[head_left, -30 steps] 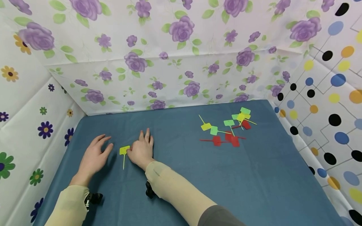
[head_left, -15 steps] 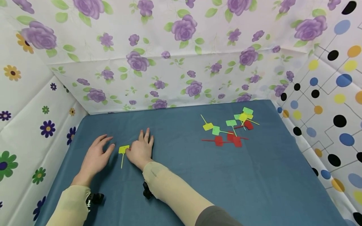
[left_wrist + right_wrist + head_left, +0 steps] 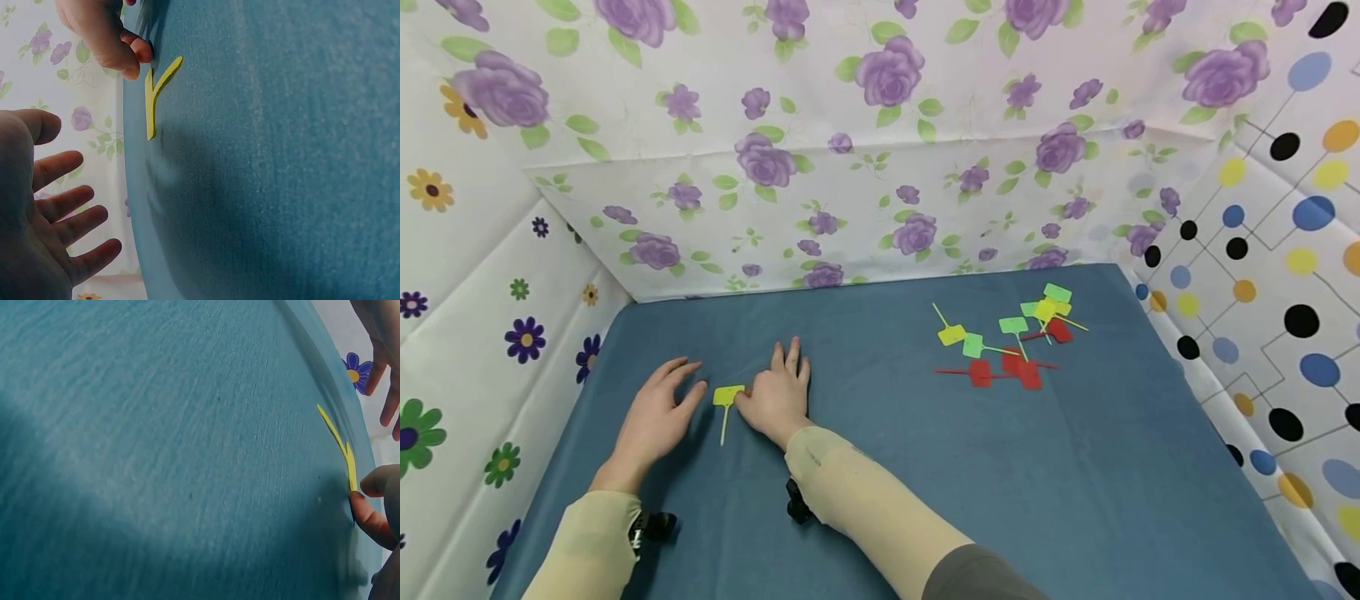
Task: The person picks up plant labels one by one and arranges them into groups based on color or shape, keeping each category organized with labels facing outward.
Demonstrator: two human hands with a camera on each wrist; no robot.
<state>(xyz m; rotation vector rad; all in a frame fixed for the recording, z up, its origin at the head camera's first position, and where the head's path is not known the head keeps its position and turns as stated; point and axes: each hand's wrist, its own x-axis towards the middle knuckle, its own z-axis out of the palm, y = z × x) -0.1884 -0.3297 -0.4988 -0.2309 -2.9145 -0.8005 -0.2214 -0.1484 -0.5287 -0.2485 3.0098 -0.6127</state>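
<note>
A yellow cable tie tag, with a flat square head and a thin strap, lies on the blue cloth between the two hands. My right hand pinches the right edge of its head between thumb and index finger, while the other fingers reach out straight over the cloth. In the right wrist view the thumb and fingertip meet at the end of the tag. To the left, my left hand hovers apart from the tag, its fingers spread and holding nothing. The left wrist view shows this palm beside the tag.
At the back right lies a loose cluster of similar tags: a yellow tag, a green tag, a red tag and several more, some overlapping. Patterned sheets wall in the blue cloth at the back and both sides.
The view has shifted slightly. The yellow tag has moved a little to the left over the cloth, with the right hand staying at its edge. The left hand has hardly moved.
</note>
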